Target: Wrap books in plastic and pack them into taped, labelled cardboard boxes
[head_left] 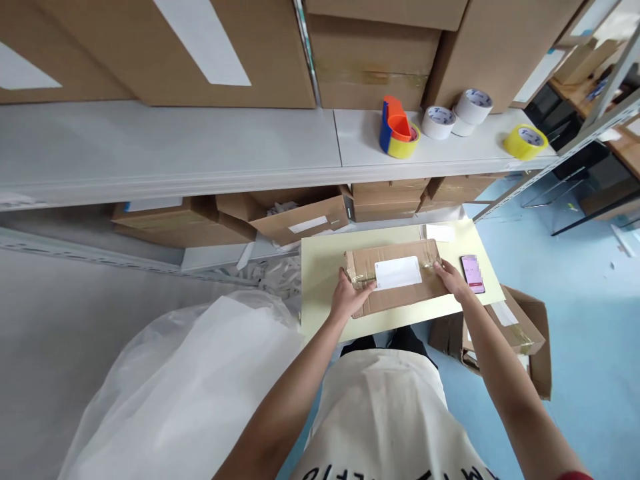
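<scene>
A taped cardboard box (370, 301) with a white label (399, 272) on its upper face is between my two hands, over a pale yellow board (320, 267). My left hand (349, 293) grips its left end, thumb on top near the label. At the opposite end my right hand (453, 279) closes on the box edge. Whether the box rests on the board or is slightly raised, I cannot tell. Just right of my right hand lies a phone (473, 274) with a pink screen. A white paper slip (440, 233) lies behind the box.
On the grey shelf (225, 143) stand an orange-and-blue tape dispenser (398, 128), white tape rolls (439, 123) and a yellow tape roll (525, 141). Large cartons (375, 60) rise behind. A big translucent plastic bag (200, 393) fills the lower left. An open carton (540, 360) holding boxes stands right.
</scene>
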### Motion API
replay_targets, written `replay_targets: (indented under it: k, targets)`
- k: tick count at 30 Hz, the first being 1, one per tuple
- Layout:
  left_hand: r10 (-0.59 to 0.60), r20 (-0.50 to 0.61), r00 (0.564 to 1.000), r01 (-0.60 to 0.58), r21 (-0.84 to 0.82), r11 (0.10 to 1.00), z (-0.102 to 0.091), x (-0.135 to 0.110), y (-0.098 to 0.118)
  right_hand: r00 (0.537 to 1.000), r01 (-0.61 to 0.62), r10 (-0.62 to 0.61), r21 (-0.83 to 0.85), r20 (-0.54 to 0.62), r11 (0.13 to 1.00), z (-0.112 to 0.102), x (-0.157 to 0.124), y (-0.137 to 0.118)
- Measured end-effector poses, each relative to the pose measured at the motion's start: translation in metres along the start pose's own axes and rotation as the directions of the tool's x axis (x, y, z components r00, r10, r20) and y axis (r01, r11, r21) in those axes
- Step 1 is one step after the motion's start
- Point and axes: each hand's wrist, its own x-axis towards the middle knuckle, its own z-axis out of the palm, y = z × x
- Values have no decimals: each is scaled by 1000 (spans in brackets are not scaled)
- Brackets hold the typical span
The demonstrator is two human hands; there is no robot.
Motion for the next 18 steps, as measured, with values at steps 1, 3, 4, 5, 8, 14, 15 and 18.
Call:
replay_targets:
  k: [1,3,4,5,8,14,15,18]
  targets:
    - [-5,5,1000,4,29,1000,0,0,5,1000,10,-11,-30,-14,1000,4,-1,-2]
    - [-17,7,1000,16,98,995,-1,-1,14,997,-8,-3,-138,-79,990,14,-6,-3]
    - [-22,-4,1000,22,133,991,-1,-1,17,994,-31,9,-190,-112,981,17,-9,-3]
    - [-22,-20,1000,25,165,986,-2,-2,21,991,-45,15,-224,-134,973,21,-13,-2]
    - [-8,-54,999,21,240,971,-4,-4,30,989,-23,-12,-229,-149,973,24,-26,5]
    - [22,-62,998,4,394,919,-2,-21,65,987,-1,-10,-69,-162,998,-7,-59,27]
    - [36,-63,997,-7,410,912,1,-26,75,987,7,-11,-27,-162,1000,-19,-65,31]
    - [108,-51,993,-74,446,892,18,-45,116,982,47,-25,113,-186,992,-66,-87,49]
